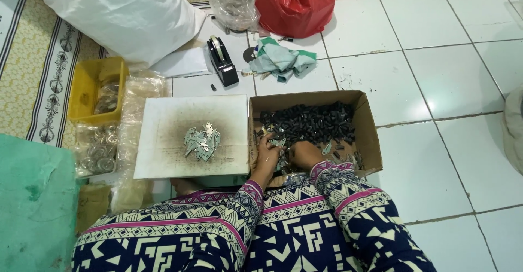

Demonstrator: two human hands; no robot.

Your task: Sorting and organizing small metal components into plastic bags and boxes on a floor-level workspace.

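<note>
- Sitting on the white tile floor (436, 87), going big to small.
- One cardboard box (370, 125) in front of my right knee, open-topped, light and bendy at the walls; I'd move it by the base, not the flaps.
- One white board (163, 152) just left of the box, stiff, flat, grimy in the middle.
- One yellow tub (81, 87) and one black tape dispenser (222, 60) further off; one red bag (297, 2) at the top.
- Dark small parts (310, 120) heaped in the box's far half: too many to count, rigid, loose.
- Thin metal plates (201, 141) piled on the board, maybe a dozen; light, stiff, slippery, edges likely sharp, so pinch by the flat faces.
- Left hand (268, 153) and right hand (305, 153) both in the box's near edge, fingers curled into mixed plates and parts; can't tell if either actually holds one.
</note>
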